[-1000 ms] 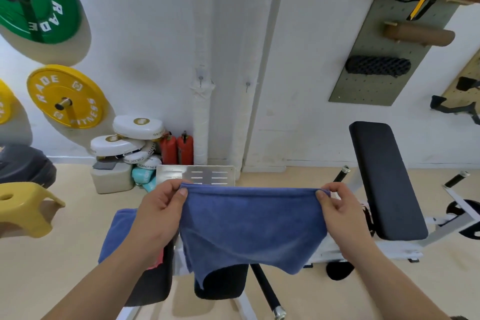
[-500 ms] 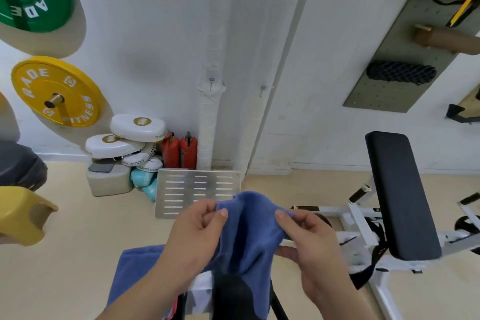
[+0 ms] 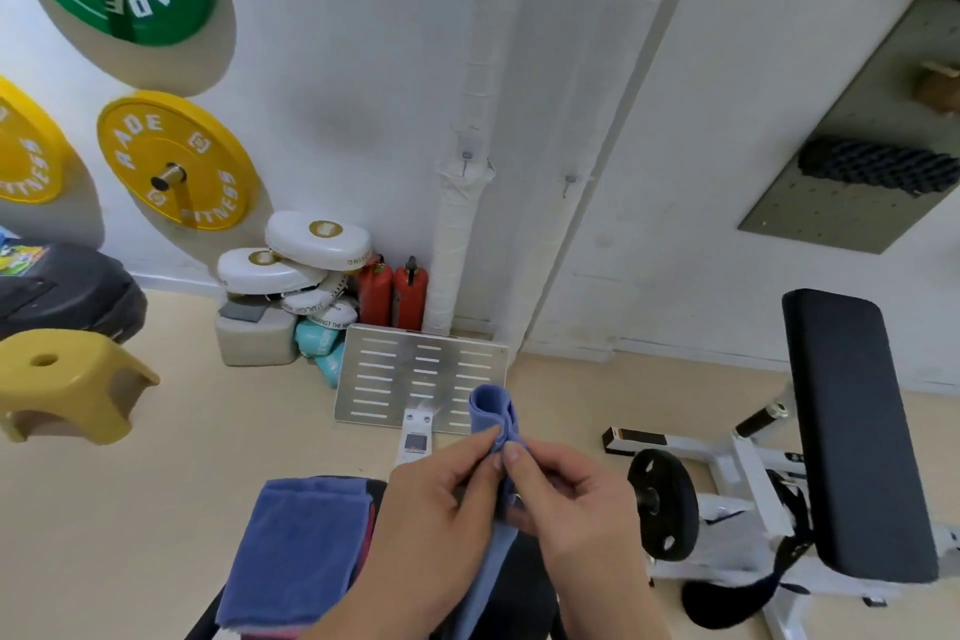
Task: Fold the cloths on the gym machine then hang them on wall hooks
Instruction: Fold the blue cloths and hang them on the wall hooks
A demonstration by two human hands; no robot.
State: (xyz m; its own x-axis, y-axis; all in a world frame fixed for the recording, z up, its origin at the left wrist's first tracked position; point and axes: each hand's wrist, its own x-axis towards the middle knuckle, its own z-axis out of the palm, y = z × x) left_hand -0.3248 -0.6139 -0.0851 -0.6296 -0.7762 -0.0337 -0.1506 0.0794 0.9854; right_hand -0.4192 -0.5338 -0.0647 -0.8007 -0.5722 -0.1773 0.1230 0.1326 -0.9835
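Below a white wall (image 3: 337, 68) with hooks (image 3: 569, 182), a doubled cloth (image 3: 489, 408) is pinched at lower centre by the left hand (image 3: 436, 525) and the right hand (image 3: 576, 517).

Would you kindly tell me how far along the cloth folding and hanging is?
Done: nothing is hung; the wall hooks in view are bare. In hand: the left hand and right hand pinch the blue cloth, its top edge doubled together between them. Left: finishing that fold, dealing with the pile of cloths beside them, blue over pink, and hanging everything.
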